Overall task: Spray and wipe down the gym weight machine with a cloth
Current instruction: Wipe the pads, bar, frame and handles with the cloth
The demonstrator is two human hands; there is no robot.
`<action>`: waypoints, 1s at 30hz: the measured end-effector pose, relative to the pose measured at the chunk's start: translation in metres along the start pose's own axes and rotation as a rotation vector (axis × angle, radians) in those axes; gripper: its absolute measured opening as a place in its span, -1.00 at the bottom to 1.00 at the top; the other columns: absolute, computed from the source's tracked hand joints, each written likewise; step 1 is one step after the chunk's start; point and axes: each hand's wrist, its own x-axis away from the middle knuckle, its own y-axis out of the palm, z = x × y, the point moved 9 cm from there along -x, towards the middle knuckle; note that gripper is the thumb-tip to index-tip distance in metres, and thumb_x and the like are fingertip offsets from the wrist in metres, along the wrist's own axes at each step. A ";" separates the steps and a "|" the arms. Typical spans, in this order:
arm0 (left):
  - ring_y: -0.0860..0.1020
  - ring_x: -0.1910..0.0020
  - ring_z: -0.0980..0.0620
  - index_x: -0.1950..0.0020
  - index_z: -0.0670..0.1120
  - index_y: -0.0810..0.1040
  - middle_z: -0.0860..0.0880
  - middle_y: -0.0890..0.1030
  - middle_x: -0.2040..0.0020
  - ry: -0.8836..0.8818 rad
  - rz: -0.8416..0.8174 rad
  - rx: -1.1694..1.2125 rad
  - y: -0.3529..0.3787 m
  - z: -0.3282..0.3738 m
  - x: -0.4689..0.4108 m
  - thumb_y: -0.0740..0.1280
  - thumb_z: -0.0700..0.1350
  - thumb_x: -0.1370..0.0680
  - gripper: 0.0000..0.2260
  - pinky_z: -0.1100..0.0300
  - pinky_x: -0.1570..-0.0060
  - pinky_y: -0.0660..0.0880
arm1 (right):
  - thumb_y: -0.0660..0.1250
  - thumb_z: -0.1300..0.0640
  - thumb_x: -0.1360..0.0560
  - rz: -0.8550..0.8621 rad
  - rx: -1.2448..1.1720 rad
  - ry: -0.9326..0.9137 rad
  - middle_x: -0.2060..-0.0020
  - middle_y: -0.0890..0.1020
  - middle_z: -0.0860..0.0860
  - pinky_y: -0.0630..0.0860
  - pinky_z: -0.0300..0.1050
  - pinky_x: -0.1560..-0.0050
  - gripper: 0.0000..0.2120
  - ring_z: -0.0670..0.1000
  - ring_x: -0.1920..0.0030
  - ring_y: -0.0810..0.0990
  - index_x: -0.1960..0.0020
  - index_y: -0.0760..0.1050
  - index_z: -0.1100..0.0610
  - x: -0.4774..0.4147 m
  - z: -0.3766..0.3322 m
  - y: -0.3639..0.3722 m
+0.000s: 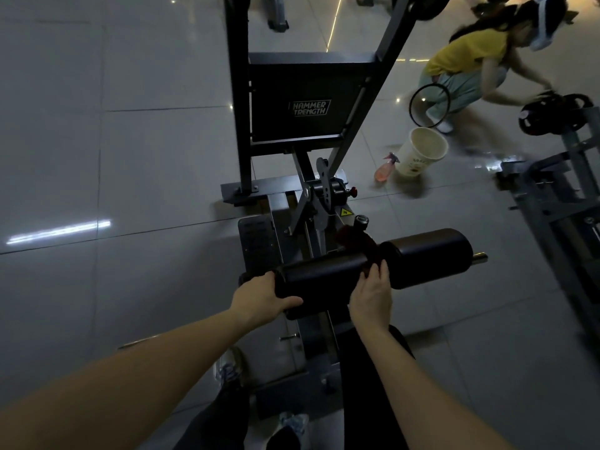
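A dark weight machine (311, 102) with a Hammer Strength plate stands ahead of me. Two black roller pads (428, 254) lie across its bar in front of me. My left hand (263, 298) grips the left end of the nearer left pad (321, 277). A dark red cloth (357, 245) is draped over the gap between the two pads. My right hand (370, 297) holds the cloth's lower end against the bar. A pink spray bottle (384, 170) lies on the floor to the right of the machine.
A cream bucket (418, 154) stands beside the spray bottle. A person in a yellow top (467, 56) crouches at the back right by weight plates (552, 115) on a rack. Another grey machine frame (558, 203) fills the right edge. Glossy grey floor tiles (113, 157) spread to the left.
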 end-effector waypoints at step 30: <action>0.58 -0.01 0.05 -0.25 -0.03 0.40 0.08 0.52 -0.04 -0.126 -0.111 0.359 -0.008 0.011 -0.003 0.59 0.15 -0.40 -0.42 0.18 0.08 0.56 | 0.15 0.13 -0.67 0.022 -0.741 0.222 0.27 0.52 0.01 0.37 -0.07 0.24 -0.77 0.04 0.23 0.49 0.12 0.46 0.16 -0.004 0.009 -0.106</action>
